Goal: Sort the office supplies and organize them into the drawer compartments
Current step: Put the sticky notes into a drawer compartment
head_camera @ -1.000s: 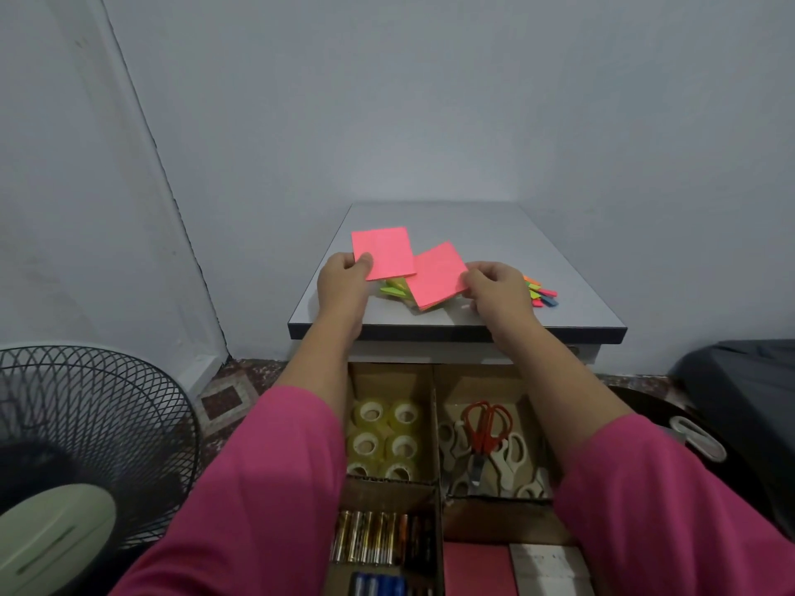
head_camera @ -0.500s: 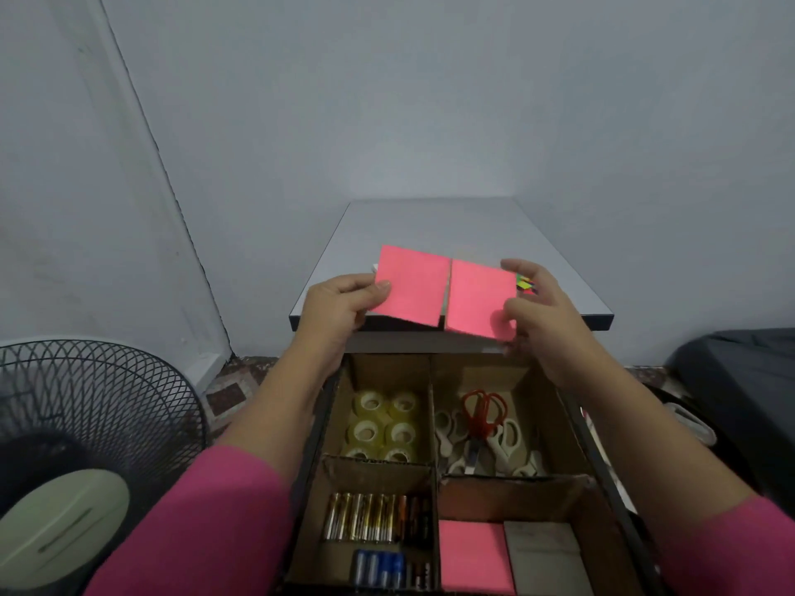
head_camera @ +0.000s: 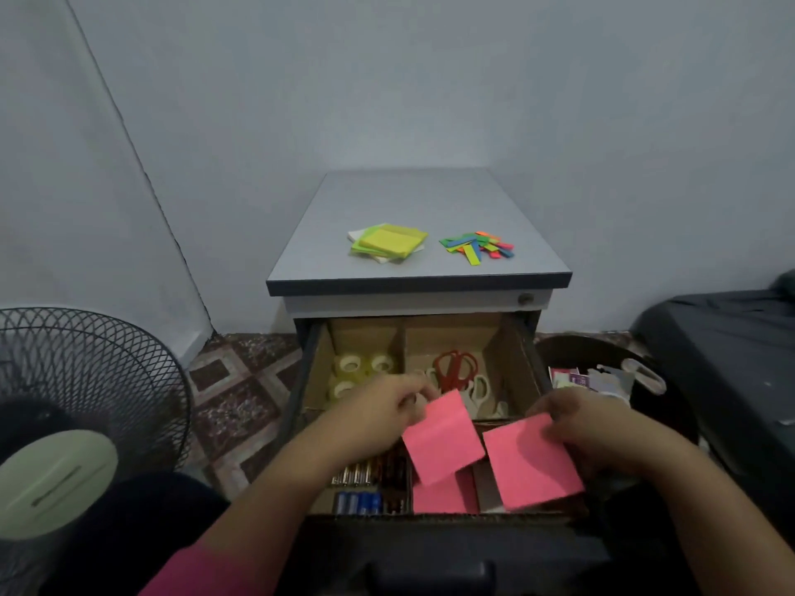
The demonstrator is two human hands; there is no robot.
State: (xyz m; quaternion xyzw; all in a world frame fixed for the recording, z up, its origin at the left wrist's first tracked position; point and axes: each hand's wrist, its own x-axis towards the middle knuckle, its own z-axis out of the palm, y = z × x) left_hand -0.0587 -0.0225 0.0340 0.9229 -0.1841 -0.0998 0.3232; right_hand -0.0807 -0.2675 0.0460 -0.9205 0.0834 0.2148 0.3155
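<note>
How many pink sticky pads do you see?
3. One pink pad is in the left hand, one is in the right hand, and one lies in the drawer's near compartment. More may be hidden underneath.

Plain pale grey walls [head_camera: 430, 79] meet in a corner behind a small cabinet [head_camera: 419, 294] with a grey top and dark edge. The floor [head_camera: 241, 393] has patterned tiles in brown and cream. A black mesh fan [head_camera: 77, 406] stands at the left. A dark piece of furniture [head_camera: 731, 359] sits at the right. The light is dim and even
</note>
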